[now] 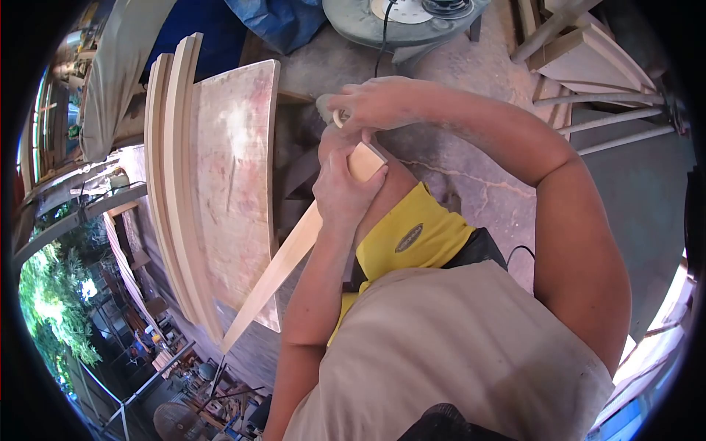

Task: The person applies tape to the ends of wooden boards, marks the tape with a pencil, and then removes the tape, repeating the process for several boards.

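L hand gripping long pale wood strip | R hand pinching small grey pad at tip | yellow-black sander beneath | tip in work, rest prob. untouched

Two bare hands are showing, the left hand and the right hand. One long pale wooden strip is sitting in the left one's grip, and one small whitish piece is being pinched by the right. Three curved pale wooden boards are standing on edge beside one broad curved plywood panel. One yellow and black power sander, one round grey disc and one blue tarp are lying around, and three thin pale rods are running alongside.
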The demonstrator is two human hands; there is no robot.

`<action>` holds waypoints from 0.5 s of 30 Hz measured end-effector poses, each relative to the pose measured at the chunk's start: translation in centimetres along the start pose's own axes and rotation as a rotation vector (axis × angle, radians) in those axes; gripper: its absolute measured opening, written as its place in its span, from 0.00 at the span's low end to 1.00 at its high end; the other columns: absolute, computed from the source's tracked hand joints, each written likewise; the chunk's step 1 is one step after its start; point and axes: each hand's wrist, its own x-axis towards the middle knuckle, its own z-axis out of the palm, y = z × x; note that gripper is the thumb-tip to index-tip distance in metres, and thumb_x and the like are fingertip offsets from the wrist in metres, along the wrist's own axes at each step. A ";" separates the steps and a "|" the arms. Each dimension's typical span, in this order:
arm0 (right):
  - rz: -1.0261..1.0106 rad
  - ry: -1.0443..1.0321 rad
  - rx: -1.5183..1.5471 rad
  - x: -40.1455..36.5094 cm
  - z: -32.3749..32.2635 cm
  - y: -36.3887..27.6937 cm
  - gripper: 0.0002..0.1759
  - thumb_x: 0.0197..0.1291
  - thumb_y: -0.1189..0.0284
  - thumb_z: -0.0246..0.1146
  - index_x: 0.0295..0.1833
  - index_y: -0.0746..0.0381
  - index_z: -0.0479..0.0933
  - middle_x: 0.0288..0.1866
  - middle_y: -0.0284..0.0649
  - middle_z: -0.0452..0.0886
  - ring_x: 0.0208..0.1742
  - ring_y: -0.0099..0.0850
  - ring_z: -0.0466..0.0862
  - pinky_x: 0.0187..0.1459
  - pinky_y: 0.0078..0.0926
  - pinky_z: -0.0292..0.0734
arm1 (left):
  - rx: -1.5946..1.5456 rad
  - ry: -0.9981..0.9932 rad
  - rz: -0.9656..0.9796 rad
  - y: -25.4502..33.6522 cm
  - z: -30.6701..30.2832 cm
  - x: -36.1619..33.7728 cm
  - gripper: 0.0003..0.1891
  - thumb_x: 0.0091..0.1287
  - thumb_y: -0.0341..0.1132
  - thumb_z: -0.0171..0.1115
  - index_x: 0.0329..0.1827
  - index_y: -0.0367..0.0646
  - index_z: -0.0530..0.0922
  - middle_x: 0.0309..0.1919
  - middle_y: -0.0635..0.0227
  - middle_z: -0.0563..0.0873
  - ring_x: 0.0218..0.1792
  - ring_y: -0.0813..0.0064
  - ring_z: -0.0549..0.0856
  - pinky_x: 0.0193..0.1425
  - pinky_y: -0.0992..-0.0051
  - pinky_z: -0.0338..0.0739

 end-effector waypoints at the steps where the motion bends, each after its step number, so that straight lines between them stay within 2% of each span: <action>1: -0.010 -0.001 -0.005 -0.1 0.1 0.1 0.18 0.52 0.64 0.72 0.51 0.44 0.86 0.62 0.38 0.74 0.58 0.41 0.79 0.51 0.40 0.84 | -0.018 0.010 0.016 -0.1 0.2 0.0 0.32 0.51 0.50 0.79 0.53 0.45 0.75 0.40 0.60 0.87 0.44 0.55 0.87 0.47 0.60 0.82; 5: -0.056 0.058 0.025 -0.1 1.1 0.7 0.21 0.51 0.64 0.73 0.54 0.44 0.85 0.63 0.39 0.73 0.59 0.43 0.80 0.52 0.41 0.83 | -0.220 0.010 -0.067 -0.9 -0.4 0.5 0.30 0.58 0.49 0.76 0.55 0.42 0.72 0.36 0.60 0.87 0.37 0.59 0.88 0.44 0.64 0.82; 7: -0.048 0.081 0.077 -0.1 1.1 0.9 0.22 0.51 0.64 0.73 0.55 0.44 0.84 0.63 0.39 0.73 0.60 0.44 0.79 0.54 0.43 0.82 | -0.480 -0.067 -0.274 -1.1 -1.1 1.6 0.25 0.67 0.45 0.70 0.55 0.39 0.70 0.31 0.62 0.86 0.31 0.69 0.87 0.41 0.71 0.81; 8: -0.050 0.079 0.076 -0.1 1.1 0.9 0.22 0.51 0.64 0.73 0.55 0.44 0.84 0.63 0.39 0.73 0.60 0.44 0.79 0.54 0.43 0.82 | -0.595 -0.077 -0.292 -2.3 -0.6 2.2 0.23 0.72 0.41 0.65 0.61 0.37 0.68 0.37 0.61 0.86 0.36 0.76 0.85 0.43 0.76 0.79; 9: -0.069 0.091 0.070 -0.1 1.2 1.1 0.23 0.51 0.66 0.73 0.56 0.46 0.83 0.64 0.38 0.73 0.60 0.44 0.79 0.54 0.43 0.82 | -0.597 -0.074 -0.292 -2.4 -0.6 3.1 0.23 0.72 0.41 0.65 0.61 0.37 0.68 0.37 0.61 0.86 0.36 0.76 0.85 0.43 0.76 0.79; 11: -0.089 0.099 0.065 0.2 1.5 1.6 0.24 0.51 0.68 0.72 0.56 0.49 0.82 0.65 0.37 0.73 0.59 0.43 0.80 0.53 0.43 0.82 | -0.920 -0.133 -0.504 -2.4 -0.7 4.3 0.27 0.73 0.39 0.63 0.68 0.35 0.65 0.47 0.59 0.84 0.42 0.74 0.85 0.47 0.77 0.81; 12: -0.102 0.072 0.068 0.5 1.7 1.9 0.27 0.51 0.69 0.73 0.60 0.48 0.80 0.65 0.37 0.73 0.59 0.43 0.80 0.54 0.43 0.81 | -1.095 -0.239 -0.598 -1.6 -1.6 4.8 0.29 0.74 0.37 0.62 0.73 0.36 0.61 0.54 0.58 0.81 0.47 0.72 0.85 0.52 0.74 0.83; 13: -0.115 0.045 0.070 0.7 1.9 2.2 0.30 0.50 0.70 0.73 0.63 0.47 0.79 0.65 0.37 0.73 0.60 0.44 0.80 0.55 0.42 0.81 | -1.098 -0.235 -0.599 -1.9 -1.6 5.1 0.29 0.74 0.37 0.62 0.73 0.36 0.61 0.54 0.58 0.81 0.47 0.72 0.85 0.52 0.74 0.83; 14: -0.118 0.042 0.069 0.8 2.2 2.3 0.30 0.50 0.70 0.73 0.63 0.47 0.79 0.65 0.37 0.73 0.60 0.44 0.80 0.55 0.42 0.81 | -1.244 -0.313 -0.575 -2.4 -1.5 5.5 0.27 0.76 0.37 0.60 0.73 0.38 0.62 0.54 0.58 0.81 0.48 0.72 0.86 0.51 0.74 0.84; 15: -0.095 0.033 0.089 0.8 2.0 2.2 0.35 0.49 0.70 0.74 0.66 0.46 0.76 0.65 0.37 0.74 0.59 0.44 0.80 0.56 0.43 0.80 | -1.389 -0.393 -0.546 -2.7 -1.3 5.8 0.25 0.77 0.37 0.59 0.73 0.39 0.63 0.53 0.59 0.82 0.49 0.72 0.86 0.50 0.74 0.85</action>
